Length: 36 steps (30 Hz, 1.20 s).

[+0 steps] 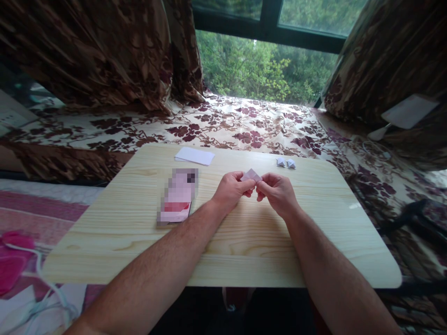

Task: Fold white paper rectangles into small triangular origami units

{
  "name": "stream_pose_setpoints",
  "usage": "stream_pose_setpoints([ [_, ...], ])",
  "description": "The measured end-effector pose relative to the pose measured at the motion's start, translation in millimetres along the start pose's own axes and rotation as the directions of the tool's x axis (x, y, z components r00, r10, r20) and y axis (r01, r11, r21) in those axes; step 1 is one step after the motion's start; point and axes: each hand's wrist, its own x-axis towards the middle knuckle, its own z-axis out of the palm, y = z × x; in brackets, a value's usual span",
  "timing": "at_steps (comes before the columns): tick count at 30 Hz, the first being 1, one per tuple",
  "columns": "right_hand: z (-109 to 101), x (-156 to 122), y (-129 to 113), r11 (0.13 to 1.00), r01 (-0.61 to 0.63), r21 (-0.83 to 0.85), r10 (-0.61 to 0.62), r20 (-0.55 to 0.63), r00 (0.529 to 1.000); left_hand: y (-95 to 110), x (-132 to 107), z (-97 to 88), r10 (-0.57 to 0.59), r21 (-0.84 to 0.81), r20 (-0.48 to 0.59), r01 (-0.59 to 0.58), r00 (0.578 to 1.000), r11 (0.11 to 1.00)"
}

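A small folded piece of white paper [251, 175] is held up over the wooden table between both hands. My left hand [233, 187] pinches its left side between thumb and fingers. On the right side, my right hand [277, 190] grips it the same way, with the fingertips of both hands close together. Two small folded paper pieces [286, 163] sit near the table's far edge, beyond my right hand. Farther left lies a stack of white paper strips [194, 156].
A phone-like pink object, blurred out [179, 195], lies on the light wooden table [115, 223] left of my hands. Behind is a ledge with flowered cloth [251, 123] below a window. A white lamp [409, 111] stands at the right; a white cable [38, 265] hangs at the left.
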Motion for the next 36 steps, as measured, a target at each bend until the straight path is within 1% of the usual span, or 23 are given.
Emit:
stream_pose_setpoints([
  [5, -0.6, -0.3, -2.0, 1.000, -0.005, 0.028, 0.005, 0.012, 1.000, -1.1, 0.6, -0.9, 0.034, 0.043, -0.001, -0.034, 0.999, 0.998],
  [8, -1.0, -0.8, -3.0, 0.998, -0.035, 0.051, 0.035, 0.017, 0.999, -1.7, 1.1, -0.4, 0.038, 0.039, -0.017, -0.038, 0.999, 0.999],
  [10, -1.3, -1.1, -3.0, 0.999, -0.038, 0.038, 0.038, 0.010, 0.999, -1.8, 1.2, 0.1, 0.039, 0.030, -0.028, -0.039, 0.999, 0.999],
  [14, -1.4, -0.9, -2.3, 1.000, -0.009, -0.002, 0.009, -0.010, 1.000, -1.5, 0.9, 0.8, 0.042, 0.036, -0.034, -0.041, 0.999, 0.999],
  [25, -0.2, -0.8, -2.1, 0.995, 0.067, -0.077, -0.070, -0.035, 0.997, -6.6, 1.5, 3.7, 0.045, 0.004, 0.023, -0.045, 0.999, 0.999],
  [28, -0.2, -1.3, -2.7, 0.995, 0.069, -0.078, -0.072, -0.032, 0.997, -5.9, 0.5, 4.3, 0.056, 0.032, 0.017, -0.057, 0.998, 0.998],
  [32, -0.5, -1.9, -4.1, 0.996, 0.058, -0.061, -0.060, -0.022, 0.998, -2.0, -1.7, 3.6, 0.084, 0.116, 0.008, -0.085, 0.996, 0.990],
  [36, -0.9, -1.3, -3.9, 0.996, 0.049, -0.080, -0.049, -0.006, 0.999, 1.6, -3.6, 1.7, 0.115, 0.187, 0.031, -0.119, 0.993, 0.975],
])
